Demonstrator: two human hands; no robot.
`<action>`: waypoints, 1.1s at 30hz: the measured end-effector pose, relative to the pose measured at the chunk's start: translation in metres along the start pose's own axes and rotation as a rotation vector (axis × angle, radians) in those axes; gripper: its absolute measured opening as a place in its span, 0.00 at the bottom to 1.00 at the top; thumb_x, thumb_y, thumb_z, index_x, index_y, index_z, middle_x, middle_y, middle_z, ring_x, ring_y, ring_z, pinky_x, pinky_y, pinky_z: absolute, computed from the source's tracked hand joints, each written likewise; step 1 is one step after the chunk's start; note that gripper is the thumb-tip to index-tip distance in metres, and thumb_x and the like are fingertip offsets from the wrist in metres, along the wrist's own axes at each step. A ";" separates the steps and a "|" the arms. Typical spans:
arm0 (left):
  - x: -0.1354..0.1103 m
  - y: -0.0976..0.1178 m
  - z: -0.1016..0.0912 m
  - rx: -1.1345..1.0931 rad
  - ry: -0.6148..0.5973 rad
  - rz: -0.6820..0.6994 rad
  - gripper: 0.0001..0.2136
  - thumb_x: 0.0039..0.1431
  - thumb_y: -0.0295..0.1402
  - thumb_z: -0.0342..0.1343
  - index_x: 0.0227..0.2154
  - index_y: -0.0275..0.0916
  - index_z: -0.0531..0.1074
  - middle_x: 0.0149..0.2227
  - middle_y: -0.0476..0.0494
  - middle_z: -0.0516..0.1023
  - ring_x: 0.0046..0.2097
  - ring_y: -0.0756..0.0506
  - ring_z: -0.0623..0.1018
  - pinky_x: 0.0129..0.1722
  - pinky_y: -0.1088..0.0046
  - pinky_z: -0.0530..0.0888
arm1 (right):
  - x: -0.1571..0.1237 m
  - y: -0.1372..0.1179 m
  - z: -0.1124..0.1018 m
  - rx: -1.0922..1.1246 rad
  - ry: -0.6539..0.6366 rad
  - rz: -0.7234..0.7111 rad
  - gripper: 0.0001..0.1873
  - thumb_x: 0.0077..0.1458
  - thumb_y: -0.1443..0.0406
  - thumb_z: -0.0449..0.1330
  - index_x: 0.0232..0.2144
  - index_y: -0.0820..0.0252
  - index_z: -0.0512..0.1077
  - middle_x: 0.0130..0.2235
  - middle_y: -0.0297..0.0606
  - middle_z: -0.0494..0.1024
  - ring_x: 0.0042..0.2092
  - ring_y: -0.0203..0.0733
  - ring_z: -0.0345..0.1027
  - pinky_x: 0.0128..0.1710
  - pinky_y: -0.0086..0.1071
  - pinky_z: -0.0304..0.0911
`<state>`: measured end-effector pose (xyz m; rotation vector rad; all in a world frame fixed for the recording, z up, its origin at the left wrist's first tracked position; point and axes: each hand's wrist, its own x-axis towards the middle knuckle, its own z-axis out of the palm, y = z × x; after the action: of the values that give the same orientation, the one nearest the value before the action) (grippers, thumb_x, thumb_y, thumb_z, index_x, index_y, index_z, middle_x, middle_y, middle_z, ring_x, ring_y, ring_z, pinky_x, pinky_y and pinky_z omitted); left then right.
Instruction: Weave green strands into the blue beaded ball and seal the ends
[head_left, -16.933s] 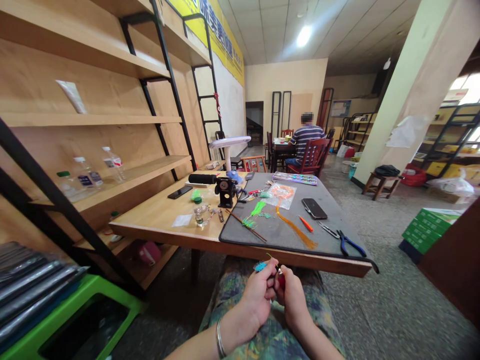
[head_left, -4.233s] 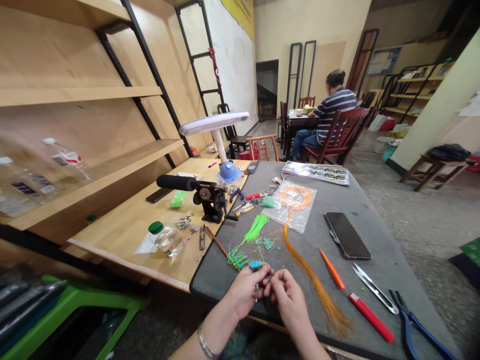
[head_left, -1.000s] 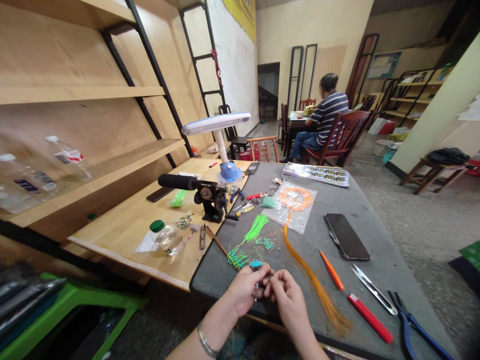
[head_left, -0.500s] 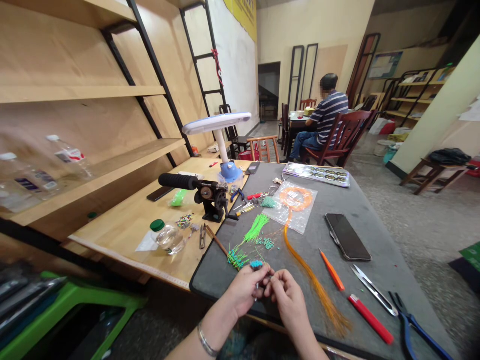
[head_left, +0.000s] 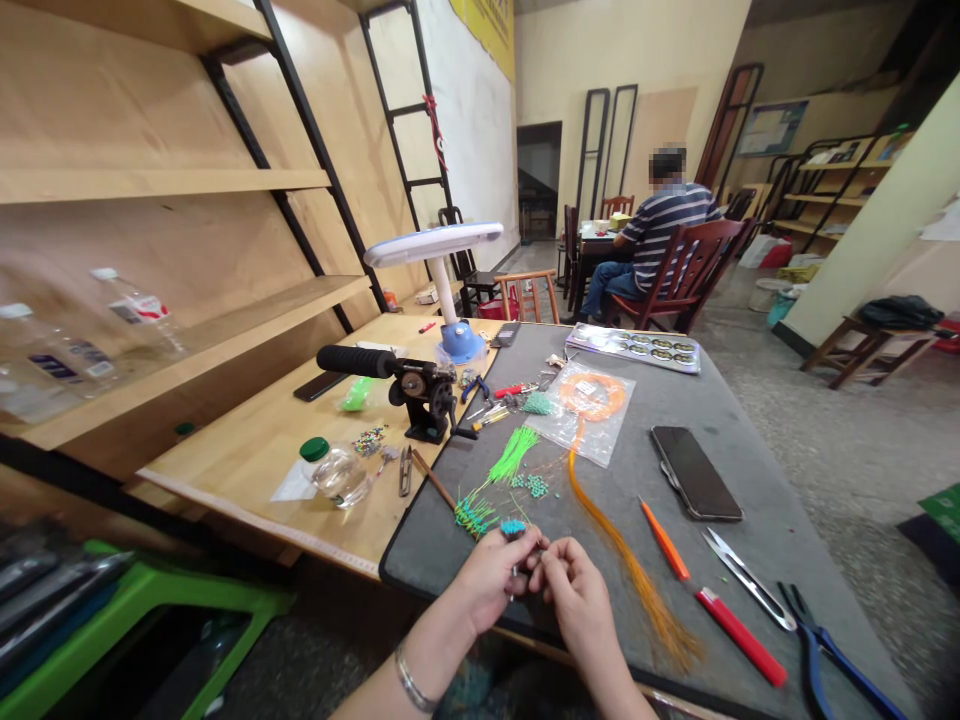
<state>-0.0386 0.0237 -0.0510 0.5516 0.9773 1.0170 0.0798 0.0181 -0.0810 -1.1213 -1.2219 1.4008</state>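
Note:
My left hand (head_left: 484, 580) is closed around a small bundle topped with turquoise beads (head_left: 513, 527); a thin pale stem shows below the fingers. Close beside it my right hand (head_left: 574, 590) is pinched shut, fingertips nearly touching the left ones. What those fingertips hold is too small to make out. Just beyond the left hand lies a cluster of green strands with teal beads (head_left: 474, 515), at the end of a brown stick (head_left: 435, 478). Loose teal beads (head_left: 534, 486) and a bunch of bright green strands (head_left: 514, 453) rest farther up the grey mat (head_left: 517, 630).
Right of my hands lie orange fibres (head_left: 630, 560), an orange tool (head_left: 664, 540), a phone (head_left: 697, 473), thread snips (head_left: 750, 580), a red lighter (head_left: 741, 636) and blue-handled pliers (head_left: 825, 650). A black cranked device (head_left: 427, 395), bottle (head_left: 337, 475) and lamp (head_left: 459, 340) stand left. A person (head_left: 660, 230) sits beyond.
My hands stay almost in place, with only slight finger movement. The seated person in the background has shifted their head and upper body to the right.

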 end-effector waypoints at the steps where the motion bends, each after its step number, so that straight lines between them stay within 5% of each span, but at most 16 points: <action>1: 0.000 0.000 0.000 0.004 0.000 0.003 0.20 0.40 0.44 0.67 0.24 0.34 0.67 0.17 0.56 0.63 0.17 0.58 0.63 0.16 0.79 0.43 | 0.000 0.000 0.000 0.001 0.002 0.000 0.21 0.51 0.47 0.57 0.24 0.58 0.64 0.19 0.31 0.70 0.20 0.33 0.59 0.21 0.26 0.54; 14: 0.001 -0.010 0.002 0.154 0.086 0.156 0.18 0.47 0.47 0.62 0.25 0.35 0.68 0.17 0.56 0.62 0.18 0.57 0.60 0.17 0.79 0.48 | 0.001 -0.007 -0.003 0.044 -0.025 0.021 0.22 0.50 0.46 0.58 0.26 0.60 0.66 0.20 0.31 0.71 0.20 0.32 0.58 0.19 0.24 0.53; 21: 0.005 -0.006 0.001 0.290 0.219 0.318 0.18 0.48 0.48 0.60 0.28 0.35 0.70 0.19 0.56 0.61 0.20 0.55 0.60 0.18 0.80 0.53 | 0.004 -0.006 -0.013 -0.023 -0.090 0.047 0.24 0.51 0.46 0.56 0.38 0.60 0.67 0.26 0.36 0.75 0.23 0.35 0.63 0.17 0.24 0.54; 28: 0.004 0.001 0.005 0.376 0.199 0.376 0.17 0.48 0.48 0.60 0.26 0.36 0.70 0.19 0.55 0.63 0.21 0.53 0.64 0.21 0.78 0.59 | 0.009 -0.012 -0.010 -0.081 -0.069 -0.066 0.19 0.51 0.50 0.59 0.24 0.60 0.67 0.22 0.35 0.74 0.24 0.37 0.65 0.26 0.28 0.60; 33: 0.004 0.002 0.005 0.423 0.129 0.360 0.14 0.52 0.44 0.57 0.25 0.37 0.67 0.19 0.55 0.63 0.21 0.53 0.63 0.20 0.78 0.57 | 0.013 -0.014 -0.011 -0.066 -0.067 -0.061 0.20 0.50 0.49 0.59 0.24 0.60 0.68 0.23 0.36 0.76 0.25 0.37 0.66 0.26 0.28 0.61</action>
<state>-0.0341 0.0288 -0.0487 1.0507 1.2470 1.1794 0.0896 0.0329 -0.0689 -1.0804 -1.3480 1.3700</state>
